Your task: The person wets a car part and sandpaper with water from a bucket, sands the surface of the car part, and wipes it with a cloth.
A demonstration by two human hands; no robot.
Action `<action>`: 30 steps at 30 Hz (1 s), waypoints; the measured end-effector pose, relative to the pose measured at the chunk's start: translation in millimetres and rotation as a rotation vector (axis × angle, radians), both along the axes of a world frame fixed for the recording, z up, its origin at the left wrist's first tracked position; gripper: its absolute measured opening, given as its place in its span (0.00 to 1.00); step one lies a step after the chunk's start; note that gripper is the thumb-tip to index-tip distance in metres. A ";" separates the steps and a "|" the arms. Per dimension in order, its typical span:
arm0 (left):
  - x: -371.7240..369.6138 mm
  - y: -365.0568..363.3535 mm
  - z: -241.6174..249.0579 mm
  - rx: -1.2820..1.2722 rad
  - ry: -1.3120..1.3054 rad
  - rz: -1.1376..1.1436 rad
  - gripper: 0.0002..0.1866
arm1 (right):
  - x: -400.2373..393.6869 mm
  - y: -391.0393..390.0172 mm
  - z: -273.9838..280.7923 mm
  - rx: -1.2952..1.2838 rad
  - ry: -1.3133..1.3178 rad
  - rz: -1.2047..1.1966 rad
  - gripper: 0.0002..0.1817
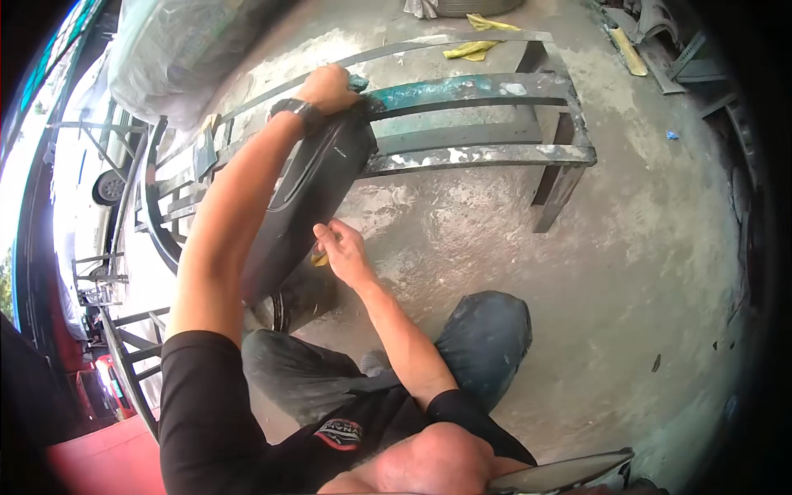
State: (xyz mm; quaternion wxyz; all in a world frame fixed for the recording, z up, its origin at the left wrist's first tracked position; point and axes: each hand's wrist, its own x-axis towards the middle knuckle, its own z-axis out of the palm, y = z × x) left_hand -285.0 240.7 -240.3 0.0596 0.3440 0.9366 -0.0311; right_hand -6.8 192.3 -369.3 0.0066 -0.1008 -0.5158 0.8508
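Observation:
A long dark car panel (318, 177), perhaps a bumper, slants from the bench down toward my knees. My left hand (327, 88), with a black watch (299, 115) on its wrist, is closed over the panel's far end; its fingertips are partly hidden. A small teal patch shows beside those fingers, and I cannot make out what it is. My right hand (345, 252) is closed beside the panel's right edge, thumb raised. A small yellowish piece (319, 259), which looks like folded sandpaper, pokes out below its fingers.
A slatted metal bench (487, 154) with worn paint supports the panel. Yellow cloths (472, 51) lie on the floor behind it. A plastic-wrapped bulk (177, 62) stands at upper left. Scrap parts (660, 41) lie at upper right. A dark cylinder (305, 301) stands near my knee.

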 end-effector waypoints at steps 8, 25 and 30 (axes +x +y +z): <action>27.2 -3.9 39.5 -0.043 -0.171 -0.206 0.18 | -1.7 -11.7 -13.9 -0.060 0.014 0.008 0.30; 181.7 -159.7 53.6 0.288 -0.024 -0.182 0.35 | -3.6 -9.4 -14.0 -0.020 0.016 -0.044 0.30; 200.8 -221.9 62.3 0.436 -0.008 0.121 0.19 | -4.4 -12.9 -15.0 -0.171 0.042 -0.043 0.24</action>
